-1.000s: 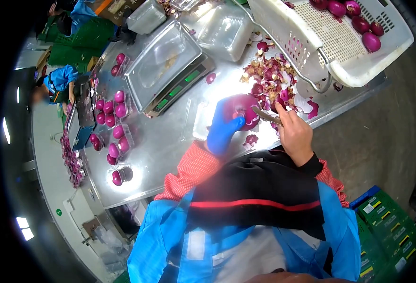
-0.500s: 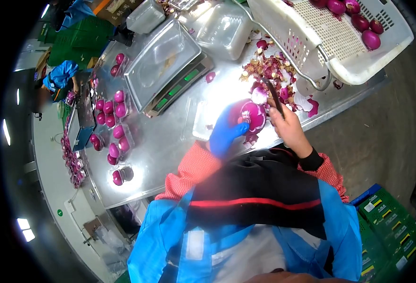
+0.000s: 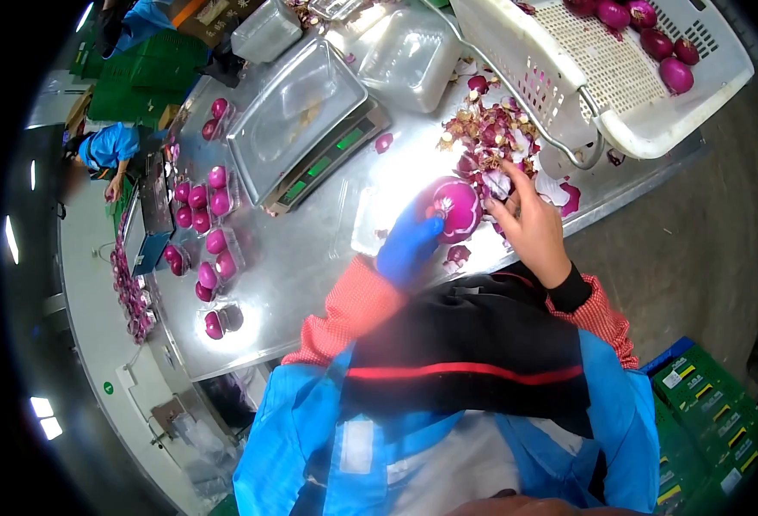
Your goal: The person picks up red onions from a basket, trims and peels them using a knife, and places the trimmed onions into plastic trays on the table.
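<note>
A blue glove covers my left hand (image 3: 411, 243), whose fingers are wrapped round a red onion (image 3: 458, 211) with pale streaks on its skin. My bare right hand (image 3: 533, 225) is just right of the onion, fingers bent and partly spread, at the near side of a heap of onion peels (image 3: 492, 129). The knife is hard to make out now; whether it is in the right hand's palm or under it is hidden. A loose scrap of peel (image 3: 458, 254) lies below the onion on the metal table (image 3: 301, 284).
A white basket (image 3: 559, 82) with several onions stands at the upper right. A scale (image 3: 297, 129) and clear trays (image 3: 409, 60) are further back. Packed onions (image 3: 217, 201) stand at left. A co-worker (image 3: 110, 150) is at the far left; green crates (image 3: 714, 413) are lower right.
The knife, earlier plain in my right hand, no longer shows clearly. My right hand's fingers have spread over the peels' edge. The onion has turned in my left hand. The co-worker's arm has moved.
</note>
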A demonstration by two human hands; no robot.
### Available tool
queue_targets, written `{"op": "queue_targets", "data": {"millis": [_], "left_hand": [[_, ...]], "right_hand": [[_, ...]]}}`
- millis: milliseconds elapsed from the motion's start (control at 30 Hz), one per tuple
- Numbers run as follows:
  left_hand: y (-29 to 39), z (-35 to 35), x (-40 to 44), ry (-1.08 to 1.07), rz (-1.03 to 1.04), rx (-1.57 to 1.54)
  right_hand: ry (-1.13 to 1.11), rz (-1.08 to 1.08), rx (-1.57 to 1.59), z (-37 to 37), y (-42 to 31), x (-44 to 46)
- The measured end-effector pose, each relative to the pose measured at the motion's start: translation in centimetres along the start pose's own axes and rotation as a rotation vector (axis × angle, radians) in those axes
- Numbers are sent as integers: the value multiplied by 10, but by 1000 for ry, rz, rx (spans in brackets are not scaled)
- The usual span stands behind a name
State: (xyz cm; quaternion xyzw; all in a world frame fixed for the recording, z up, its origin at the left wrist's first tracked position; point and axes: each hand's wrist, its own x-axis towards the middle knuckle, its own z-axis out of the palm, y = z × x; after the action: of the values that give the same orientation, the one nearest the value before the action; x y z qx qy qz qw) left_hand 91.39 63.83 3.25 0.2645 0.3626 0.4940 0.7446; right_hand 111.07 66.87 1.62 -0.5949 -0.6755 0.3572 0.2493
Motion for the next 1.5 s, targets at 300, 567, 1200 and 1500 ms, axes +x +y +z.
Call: {"op": "queue_targets", "data": {"millis": [300,567,1200,1500], "left_hand": [[4,-15,15,61,65,242],[17,-7,8,160,-137,-166],[20,-5,4,106,-75,231],[14,-7,-2,25,-124,157]], "right_hand": [[-232,142,740,15,-3,-8],[197,-491,-311,-8,10,-16],[262,-388,-298,12,15,-17],[-90,132,363,12,19,-2]]}}
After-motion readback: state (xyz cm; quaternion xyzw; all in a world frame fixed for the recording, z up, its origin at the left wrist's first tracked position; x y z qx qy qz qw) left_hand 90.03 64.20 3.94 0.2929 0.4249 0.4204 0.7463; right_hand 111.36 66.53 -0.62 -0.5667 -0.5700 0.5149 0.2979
